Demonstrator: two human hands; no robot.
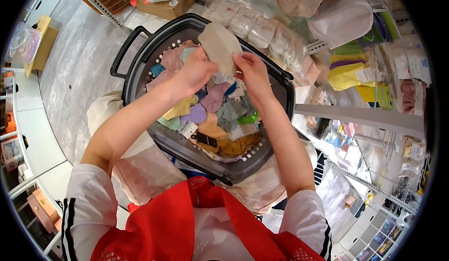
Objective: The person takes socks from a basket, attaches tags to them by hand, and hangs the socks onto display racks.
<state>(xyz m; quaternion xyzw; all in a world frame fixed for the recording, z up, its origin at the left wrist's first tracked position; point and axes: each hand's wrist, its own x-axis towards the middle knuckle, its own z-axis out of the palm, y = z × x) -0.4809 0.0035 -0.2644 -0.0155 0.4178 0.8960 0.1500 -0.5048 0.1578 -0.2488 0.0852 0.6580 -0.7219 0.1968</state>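
Observation:
Both my hands are closed on a beige cloth piece (218, 45), small and folded, its exact kind not plain. My left hand (199, 72) grips its lower left side, and my right hand (252, 73) pinches its lower right edge. They are above a dark grey plastic basket (140, 80) with a black rim and handle. Inside lies a jumble of small soft cloth items, among them a yellow one (180, 109), a purple one (195, 114) and a mustard-brown one (238, 145). Tags show on some.
Clear-wrapped packs (262, 30) line the shelf behind the basket. Yellow cloth goods (351, 76) hang at right above a metal shelf edge (360, 115). A cardboard box (170, 9) with plush toys stands at the back. White drawers (44, 134) are at left.

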